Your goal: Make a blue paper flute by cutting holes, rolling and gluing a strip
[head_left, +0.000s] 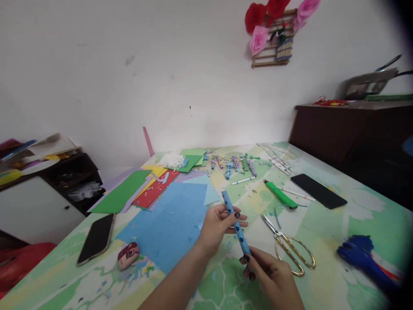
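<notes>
A rolled blue paper tube [239,232] with dark dots slants over the table between both my hands. My left hand [219,222] pinches it near the middle, thumb on top and the other fingers behind. Lower down, my right hand [267,268] grips the tube's near end. Beneath and to the left lies a large blue paper sheet [167,219] strewn with small scraps. Gold-handled scissors [287,245], blades slightly apart, rest to the right of the tube. Behind them is a green utility knife [280,195].
Several small decorated paper rolls [235,162] and markers [243,181] lie at the back. Coloured papers [124,191] and white shredded string [172,161] are at left. Phones [318,190] [97,238], a pink mouse-like item [128,255] and a blue glue gun [358,252] flank the work.
</notes>
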`<action>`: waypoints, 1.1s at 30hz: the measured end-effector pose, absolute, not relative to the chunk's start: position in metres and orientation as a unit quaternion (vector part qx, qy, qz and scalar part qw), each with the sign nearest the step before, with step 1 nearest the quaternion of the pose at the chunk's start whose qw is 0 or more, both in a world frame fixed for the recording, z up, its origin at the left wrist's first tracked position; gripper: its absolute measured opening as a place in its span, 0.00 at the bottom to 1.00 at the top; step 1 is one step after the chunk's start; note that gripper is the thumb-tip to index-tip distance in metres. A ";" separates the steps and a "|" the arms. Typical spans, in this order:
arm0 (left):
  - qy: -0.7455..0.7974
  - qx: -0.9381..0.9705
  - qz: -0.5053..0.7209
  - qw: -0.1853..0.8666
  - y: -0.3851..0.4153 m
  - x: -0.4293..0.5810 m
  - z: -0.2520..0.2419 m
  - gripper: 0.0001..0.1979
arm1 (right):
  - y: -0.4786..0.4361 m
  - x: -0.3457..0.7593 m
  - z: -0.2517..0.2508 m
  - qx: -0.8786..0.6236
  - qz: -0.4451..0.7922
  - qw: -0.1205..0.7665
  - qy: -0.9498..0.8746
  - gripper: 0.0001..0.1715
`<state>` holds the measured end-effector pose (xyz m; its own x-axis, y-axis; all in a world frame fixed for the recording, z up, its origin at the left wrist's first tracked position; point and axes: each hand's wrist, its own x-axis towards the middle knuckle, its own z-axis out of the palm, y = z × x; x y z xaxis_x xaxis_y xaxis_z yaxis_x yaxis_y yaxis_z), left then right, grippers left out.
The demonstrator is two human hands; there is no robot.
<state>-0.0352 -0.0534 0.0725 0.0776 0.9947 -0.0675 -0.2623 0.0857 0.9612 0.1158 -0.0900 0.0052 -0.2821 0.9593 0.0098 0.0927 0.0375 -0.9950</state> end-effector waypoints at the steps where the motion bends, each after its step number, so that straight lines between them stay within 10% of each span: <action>1: 0.431 0.424 0.525 0.599 -0.054 -0.035 0.073 0.19 | -0.091 0.116 0.005 -0.445 0.527 0.402 -0.602 0.25; 33: 0.434 0.455 0.513 0.585 -0.059 -0.022 0.075 0.20 | -0.094 0.115 0.006 -0.406 0.568 0.433 -0.569 0.23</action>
